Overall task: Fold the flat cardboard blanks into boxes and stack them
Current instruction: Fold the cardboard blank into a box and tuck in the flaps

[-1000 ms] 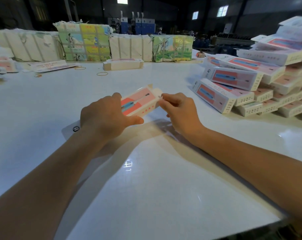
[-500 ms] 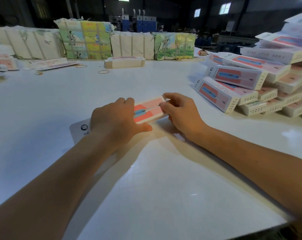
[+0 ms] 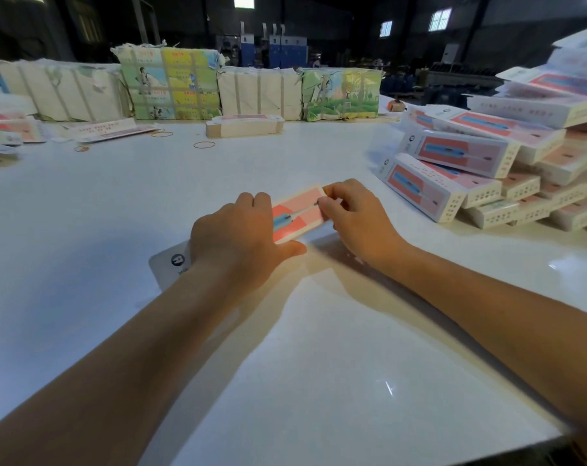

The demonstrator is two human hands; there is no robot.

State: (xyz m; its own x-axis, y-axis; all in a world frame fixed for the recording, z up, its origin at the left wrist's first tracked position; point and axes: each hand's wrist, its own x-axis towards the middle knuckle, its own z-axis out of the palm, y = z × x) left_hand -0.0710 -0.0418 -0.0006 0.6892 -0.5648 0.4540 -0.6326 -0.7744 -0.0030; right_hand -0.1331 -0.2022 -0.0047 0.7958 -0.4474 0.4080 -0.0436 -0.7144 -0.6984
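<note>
The box (image 3: 297,213) now lies nearly flat on the white tabletop (image 3: 285,381) just ahead of the person, where a second ago it was tipped up off the surface with its far end flap standing open; it has been lowered and pressed down, and that flap no longer shows. The left hand (image 3: 233,237) covers the near-left half of the box, fingers curled over its far edge and thumb lying along the near edge, so its grip is on the box. The right hand (image 3: 356,216) sits at the far-right end with its fingers (image 3: 332,205) bent and pinching that end, a narrow grip that looks to be tucking the flap in. Judged from this, the closing of this end is almost done, and the box should soon be ready to join the others. A white tab with a round logo (image 3: 177,260) pokes out on the near-left beneath the left wrist; whether it belongs to this box or to another blank cannot be told. To the right stands the stack of finished boxes (image 3: 487,173), leaning in loose layers. At the far edge wrapped bundles (image 3: 171,85) stand in a row, with a banded pile of flat blanks (image 3: 245,126) in front of them and loose rubber bands (image 3: 204,144) nearby.
</note>
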